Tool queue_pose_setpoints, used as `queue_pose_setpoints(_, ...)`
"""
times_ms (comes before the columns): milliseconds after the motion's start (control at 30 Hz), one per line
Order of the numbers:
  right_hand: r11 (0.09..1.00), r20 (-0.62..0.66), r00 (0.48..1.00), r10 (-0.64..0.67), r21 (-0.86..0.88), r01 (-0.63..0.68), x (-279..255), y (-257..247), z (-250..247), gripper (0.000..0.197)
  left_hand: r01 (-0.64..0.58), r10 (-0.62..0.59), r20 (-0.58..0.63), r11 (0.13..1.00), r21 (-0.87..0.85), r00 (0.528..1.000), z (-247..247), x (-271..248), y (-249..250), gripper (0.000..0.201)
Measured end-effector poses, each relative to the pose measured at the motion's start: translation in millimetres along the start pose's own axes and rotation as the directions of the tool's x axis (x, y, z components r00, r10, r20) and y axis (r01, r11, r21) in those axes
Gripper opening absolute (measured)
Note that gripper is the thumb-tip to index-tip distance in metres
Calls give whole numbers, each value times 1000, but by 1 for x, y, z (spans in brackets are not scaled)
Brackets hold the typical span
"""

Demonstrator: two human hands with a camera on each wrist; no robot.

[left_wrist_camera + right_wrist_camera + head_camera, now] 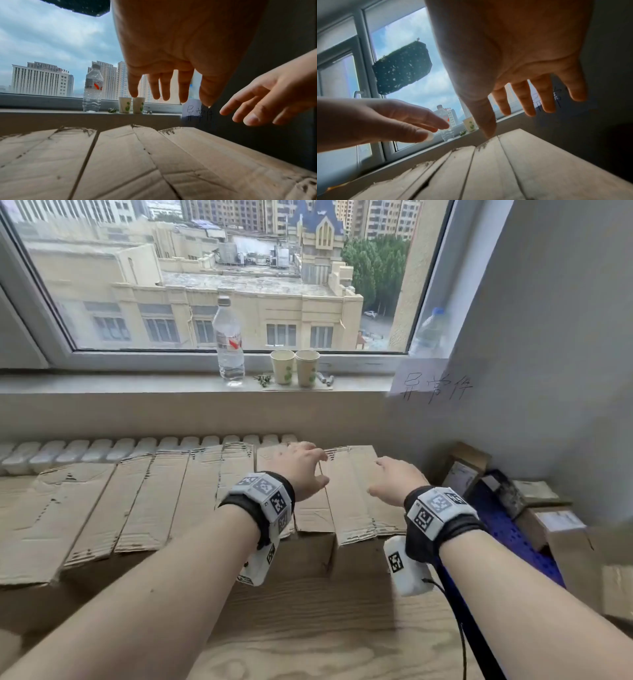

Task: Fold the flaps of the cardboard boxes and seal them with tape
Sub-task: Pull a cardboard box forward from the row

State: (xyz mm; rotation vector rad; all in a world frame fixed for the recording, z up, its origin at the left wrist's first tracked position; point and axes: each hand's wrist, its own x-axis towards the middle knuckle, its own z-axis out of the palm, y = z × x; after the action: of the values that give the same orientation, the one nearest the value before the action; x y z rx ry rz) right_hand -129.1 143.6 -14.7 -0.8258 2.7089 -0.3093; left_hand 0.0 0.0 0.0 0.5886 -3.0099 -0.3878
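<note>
Several flattened brown cardboard boxes [154,501] lie in an overlapping row along the back of a wooden table [308,628], under the window sill. Both hands reach out over the right end of that row. My left hand [303,467] hovers over the cardboard with fingers spread and straight [164,86], holding nothing. My right hand [394,479] hangs just to its right above the rightmost flat box [356,491], fingers loose and spread [522,100], also holding nothing. In the wrist views neither hand touches the cardboard [154,162]. No tape is in view.
On the sill stand a clear water bottle [228,344] and two paper cups [295,368]. A handwritten paper note [431,386] is stuck on the grey wall at right. Small packed boxes [548,522] and a blue crate [513,542] sit low at the right. A white radiator [102,450] runs behind the cardboard.
</note>
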Motion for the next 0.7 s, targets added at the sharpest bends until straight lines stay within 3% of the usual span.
queue_pose_setpoints(133, 997, 150, 986, 78, 7, -80, 1, 18, 17, 87, 82, -80, 80, 996, -26, 994, 21, 10, 5, 49)
queue_pose_setpoints(400, 993, 180, 982, 61, 91, -78, 3, 40, 28, 79, 182, -159, 170, 975, -127, 973, 50, 22, 18, 54)
queue_pose_setpoints(700, 998, 213, 975, 61, -39, -54, -3, 67, 13, 73, 242, -223, 140, 962, -130, 965, 46, 24, 36, 66)
